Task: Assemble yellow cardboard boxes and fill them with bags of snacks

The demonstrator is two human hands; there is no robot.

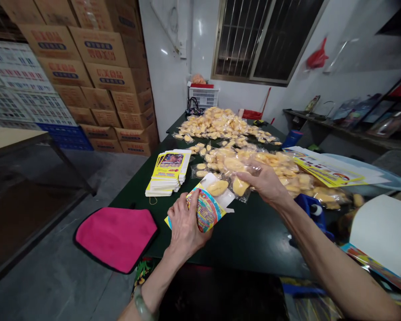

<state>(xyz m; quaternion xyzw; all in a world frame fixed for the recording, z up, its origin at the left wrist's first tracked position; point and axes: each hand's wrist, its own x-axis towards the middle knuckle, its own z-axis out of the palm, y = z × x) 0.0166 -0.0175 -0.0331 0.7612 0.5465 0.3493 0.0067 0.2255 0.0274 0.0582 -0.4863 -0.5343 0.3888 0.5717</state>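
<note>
At the centre of the frame, just above the dark tabletop (254, 240), a small printed carton (205, 210) is held in the left hand (184, 225), whose fingers are closed around its lower end; the white flap at its upper end is seen standing open. Slightly right of centre, a clear packet (239, 185) with a yellow piece inside is pinched by the right hand (266, 183), thumb and fingertips clamped on its upper part, and it is held right at the open flap. A second yellow piece (217, 187) is seen lying against the flap; whether it is already inside the carton cannot be told.

The packet is judged to be light, with a thin, slippery film that crinkles; its contents look firm but possibly brittle, so it is best taken by the film edge or lightly across the piece, without squeezing. The carton is judged to be thin card, easily crushed, and best gripped by its sides, away from the mouth.

Left of centre, a stack of flat cartons (169, 174) is laid on the tabletop. Further packets (220, 122) are heaped towards the upper centre, and a pink cloth (116, 236) is seen at lower left.
</note>
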